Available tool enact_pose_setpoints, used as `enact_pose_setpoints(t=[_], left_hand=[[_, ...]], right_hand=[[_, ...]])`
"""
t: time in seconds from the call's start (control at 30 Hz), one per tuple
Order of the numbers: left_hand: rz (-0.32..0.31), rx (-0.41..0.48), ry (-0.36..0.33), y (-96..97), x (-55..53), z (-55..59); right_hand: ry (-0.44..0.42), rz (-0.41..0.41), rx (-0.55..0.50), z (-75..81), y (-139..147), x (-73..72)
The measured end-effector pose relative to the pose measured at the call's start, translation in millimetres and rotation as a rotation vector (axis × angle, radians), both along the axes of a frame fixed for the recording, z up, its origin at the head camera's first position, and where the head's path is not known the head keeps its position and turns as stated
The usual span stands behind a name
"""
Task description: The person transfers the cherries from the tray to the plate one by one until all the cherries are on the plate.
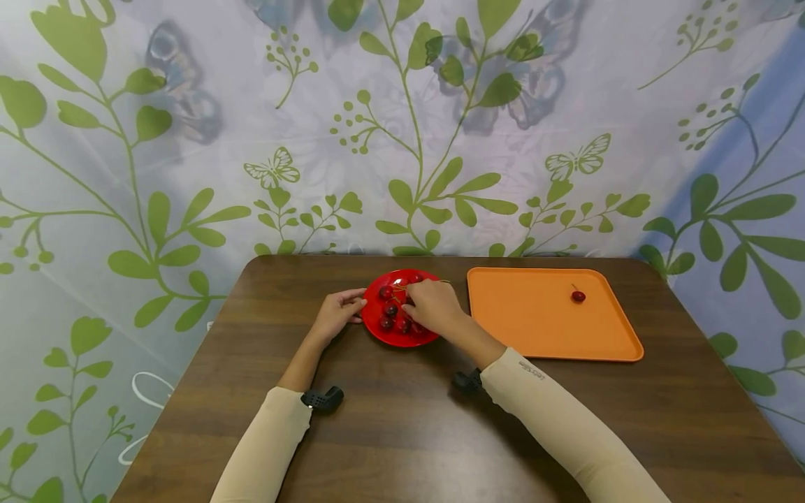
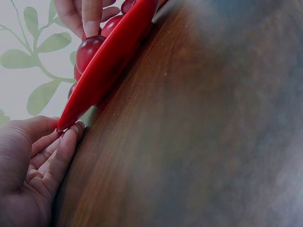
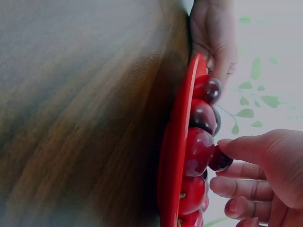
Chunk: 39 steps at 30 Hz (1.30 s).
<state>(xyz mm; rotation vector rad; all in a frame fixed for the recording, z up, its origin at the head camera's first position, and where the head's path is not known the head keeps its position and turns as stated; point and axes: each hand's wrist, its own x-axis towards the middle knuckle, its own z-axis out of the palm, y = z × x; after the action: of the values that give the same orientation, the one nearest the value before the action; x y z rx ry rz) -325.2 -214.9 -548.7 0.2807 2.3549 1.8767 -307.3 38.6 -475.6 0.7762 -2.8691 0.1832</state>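
A round red plate (image 1: 402, 340) holds several dark red cherries (image 1: 386, 323), some with stems. At its left edge my left hand (image 1: 337, 314) pinches the rim, thumb above and fingers below, as the left wrist view also shows. That side of the plate looks slightly raised from the table in this view. Over the plate's right half is my right hand (image 1: 434, 305). In the right wrist view its thumb and fingers are at a dark cherry (image 3: 220, 160) among the others, pinching it. Part of the pile is hidden under this hand in the head view.
An orange tray (image 1: 534, 342) lies to the right of the plate, with a single stemmed cherry (image 1: 578, 296) near its far right. Both stand on a brown wooden table (image 1: 377, 433). Behind it hangs a leaf-patterned cloth (image 1: 314, 140).
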Motion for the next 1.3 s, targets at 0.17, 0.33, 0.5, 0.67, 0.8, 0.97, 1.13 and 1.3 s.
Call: enact_pose_setpoints(t=[0.17, 0.33, 0.5, 0.67, 0.8, 0.97, 1.13, 1.3], left_hand=[[-0.017, 0.005, 0.007, -0.2, -1.3, 0.2], [-0.007, -0.008, 0.003, 1.3, -1.3, 0.7], [0.007, -0.006, 0.000, 2.7, -0.8, 0.0], [0.012, -0.012, 0.005, 3.2, -2.1, -0.2], [0.014, -0.017, 0.002, 4.0, -2.4, 1.4], [0.018, -0.012, -0.004, 3.7, -1.5, 3.4], [0.012, -0.003, -0.008, 2.1, -0.9, 2.5], [0.004, 0.000, -0.008, 0.2, -0.2, 2.1]], right_hand=[[-0.028, -0.007, 0.000, -2.9, -1, -1.2], [-0.059, -0.013, -0.009, -4.2, -2, -1.3], [-0.084, -0.013, 0.005, -4.1, -2, -1.6], [-0.093, -0.010, -0.025, -1.0, 3, -0.2], [-0.094, -0.015, -0.069, 2.9, 11, 2.4], [-0.096, -0.026, -0.115, 8.2, 21, 5.9], [-0.118, -0.031, -0.197, 16.0, 33, 12.5], [-0.104, -0.023, -0.232, 19.9, 46, 20.0]])
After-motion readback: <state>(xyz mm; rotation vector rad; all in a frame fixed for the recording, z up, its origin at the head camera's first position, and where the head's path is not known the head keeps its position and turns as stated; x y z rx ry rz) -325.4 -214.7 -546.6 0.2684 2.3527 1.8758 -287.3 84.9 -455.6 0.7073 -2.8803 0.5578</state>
